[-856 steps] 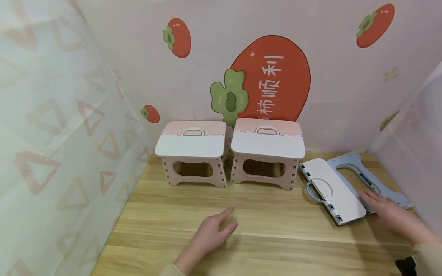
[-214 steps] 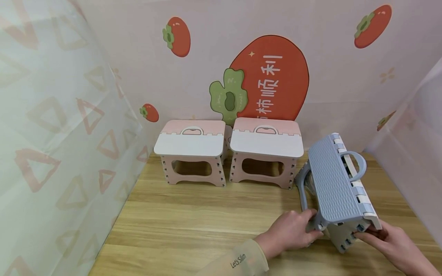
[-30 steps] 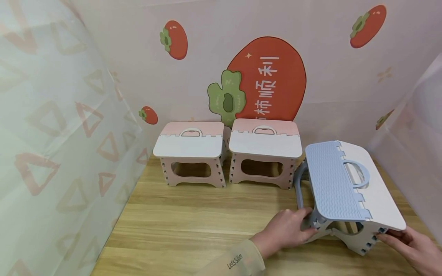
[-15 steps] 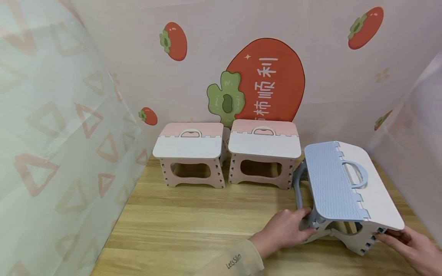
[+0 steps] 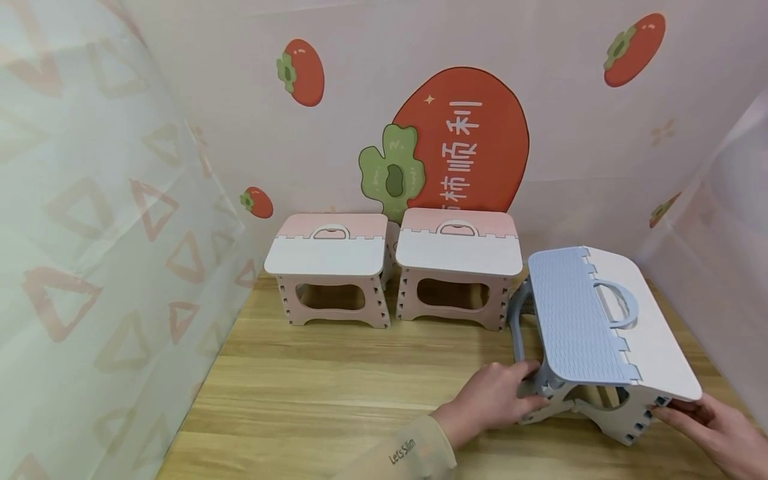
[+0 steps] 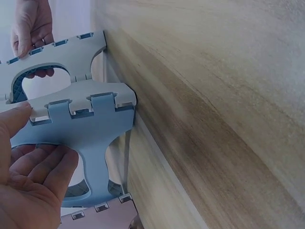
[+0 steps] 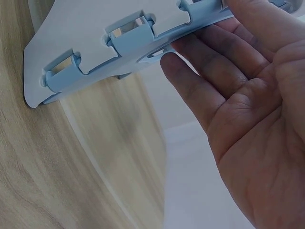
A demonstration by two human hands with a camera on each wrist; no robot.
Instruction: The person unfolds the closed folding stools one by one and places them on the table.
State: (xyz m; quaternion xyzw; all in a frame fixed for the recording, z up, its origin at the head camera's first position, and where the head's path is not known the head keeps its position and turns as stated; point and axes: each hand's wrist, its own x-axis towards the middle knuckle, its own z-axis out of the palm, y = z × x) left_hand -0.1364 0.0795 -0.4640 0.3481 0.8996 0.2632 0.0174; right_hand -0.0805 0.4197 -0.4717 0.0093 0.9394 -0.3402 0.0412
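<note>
A blue and white folding stool stands at the right of the table, its legs spread. Its top is slightly bent along the middle seam, the white half sloping down to the right. My left hand grips the near edge of the blue left leg panel. In the left wrist view, the fingers curl into the panel's opening and the thumb lies on the near hinged edge. My right hand grips the right leg panel under the white half, thumb in front, other fingers partly hidden behind it.
Two pink and white folding stools, a left one and a right one, stand unfolded side by side at the back wall. The wooden table is bounded by covered walls at left, back and right.
The blue stool went from folded at the right, to half-open between both hands, to its present spread with a flatter top. Over the last second, stool and hands stay nearly still.
</note>
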